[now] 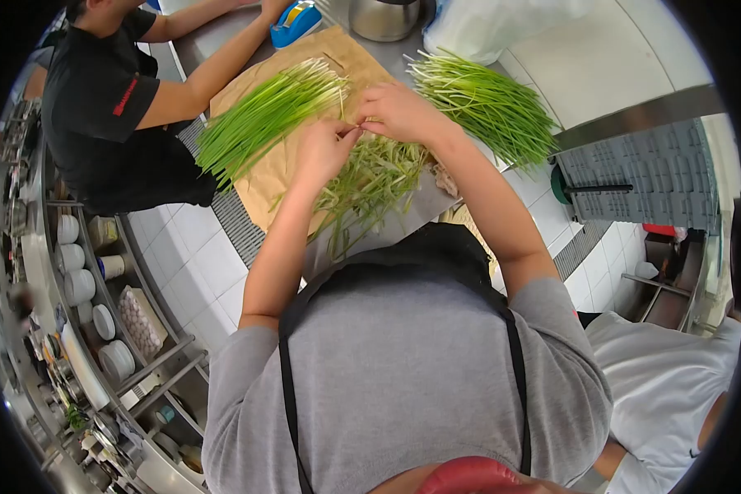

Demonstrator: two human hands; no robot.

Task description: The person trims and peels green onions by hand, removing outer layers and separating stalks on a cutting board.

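Note:
My left hand point(325, 150) and my right hand point(399, 114) meet over the brown paper point(259, 90), fingertips pinched together. Whatever sits between those fingers is too small to make out. Left of my hands, a bundle of scallions point(272, 119) lies on the paper, white ends pointing away from me. A second bundle of scallions point(490, 107) rests to the right, beyond my right wrist. Just below my hands spreads a loose heap of pale green leaf trimmings point(375, 177), partly covered by my left hand and right forearm.
A co-worker in a black shirt point(99, 90) stands at the left, arms over the counter. Nearby are a blue tape dispenser point(295, 23), a metal pot point(384, 18) and a plastic bag point(477, 29). Shelves with white bowls point(78, 286) line the left. Someone in white point(667, 362) is at lower right.

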